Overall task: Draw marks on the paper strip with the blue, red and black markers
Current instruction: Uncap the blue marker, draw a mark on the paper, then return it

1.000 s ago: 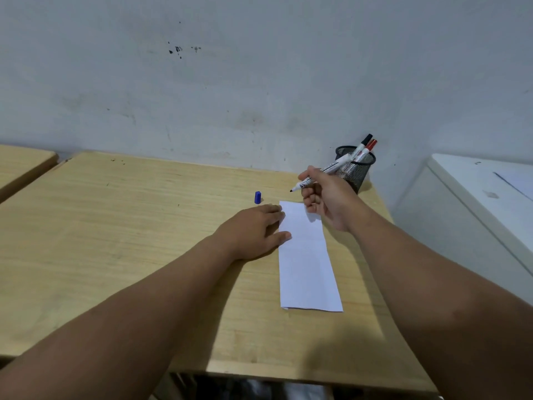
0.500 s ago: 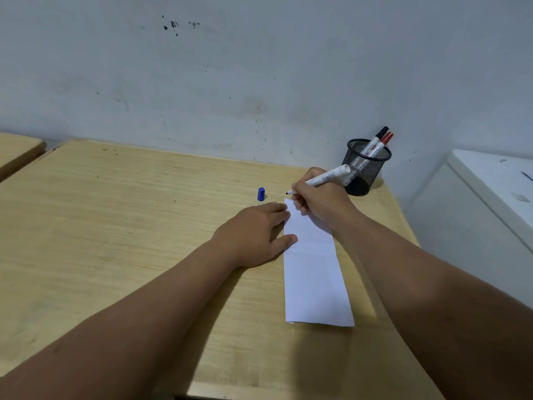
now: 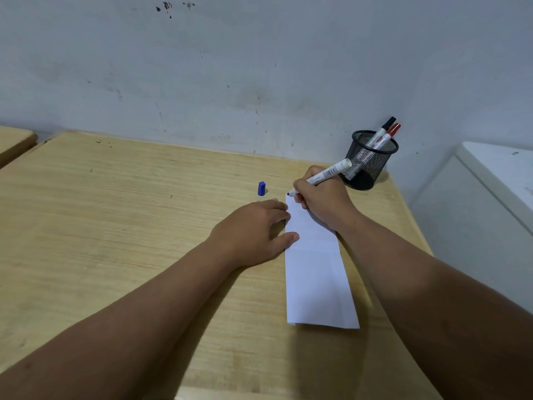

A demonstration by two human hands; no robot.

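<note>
Long white paper strip lay flat on the light wooden desk, near its right edge. Left hand was spread open, fingertips pinning the strip's left edge. Right hand was clamped on an uncapped white-barrelled marker, tip at the strip's far left corner. Small blue cap stood just beyond. Black-capped marker and red-capped marker sat in the black mesh cup.

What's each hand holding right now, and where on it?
The right hand grips the uncapped marker low on its barrel, near the tip. The left hand holds nothing; it lies flat, pinning the paper strip at its left edge.
</note>
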